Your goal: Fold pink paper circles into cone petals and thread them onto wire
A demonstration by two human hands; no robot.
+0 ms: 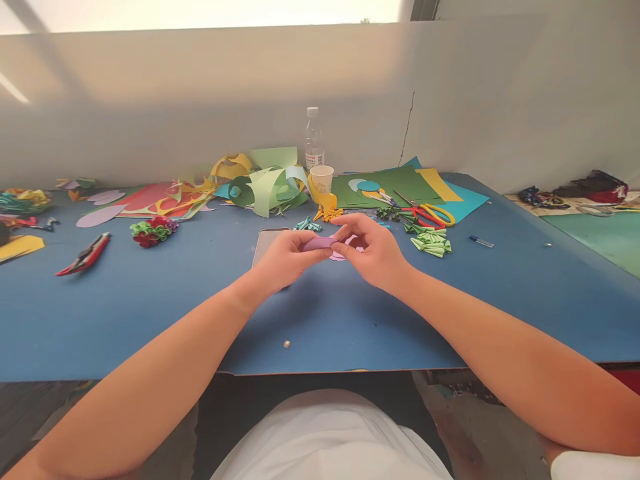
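Purple paper [318, 245] is pinched by both the left hand [283, 257] and the right hand [377, 253], held together above the tabletop [400, 337]; green paper cones [433, 242] are clustered right of the hands.

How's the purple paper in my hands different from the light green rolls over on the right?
The purple paper is held between your left hand and right hand, while the light green rolls lie on the blue table. The purple paper is a single piece; the light green rolls form a cluster of several. Both look curled.
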